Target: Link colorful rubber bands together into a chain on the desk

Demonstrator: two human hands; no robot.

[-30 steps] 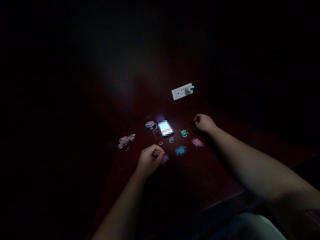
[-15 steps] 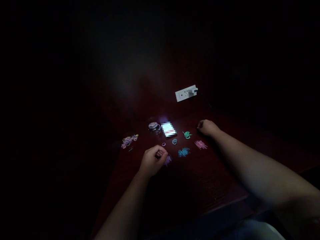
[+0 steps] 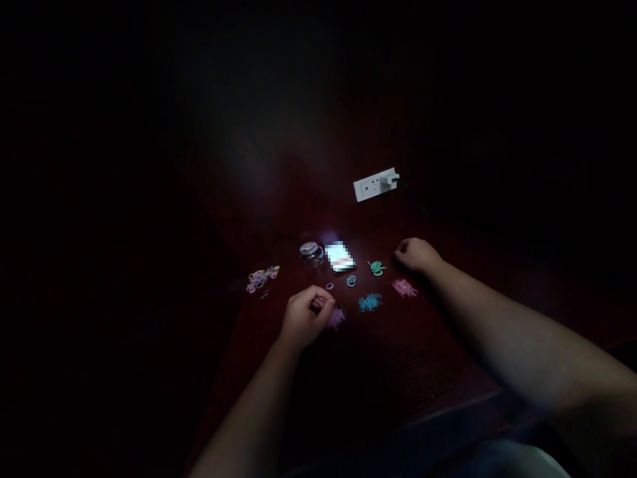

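My left hand (image 3: 307, 315) is closed, thumb against curled fingers, beside a pile of small purple strips (image 3: 337, 318); anything in its grasp is too small or hidden to make out. Farther right, my right hand (image 3: 417, 255) rests on the table with its fingers curled in, and what they may hold is hidden. Between the hands lie a pile of blue strips (image 3: 370, 303), a pile of pink strips (image 3: 405, 287) and some green loops (image 3: 377, 267). Just beyond my left hand are a small purple ring (image 3: 330, 286) and blue-grey rings (image 3: 351, 281).
Several mixed coloured rings (image 3: 261, 278) lie in a heap at the left. A clear lidded jar (image 3: 311, 254) stands beside a lit, blurred-out screen (image 3: 340, 256). A white power socket (image 3: 375, 184) with a plug is behind. The dark red table (image 3: 368, 372) fades into darkness.
The whole view has shifted slightly, so the things on the table appear a little farther right. Both hands keep nearly the same pose and place.
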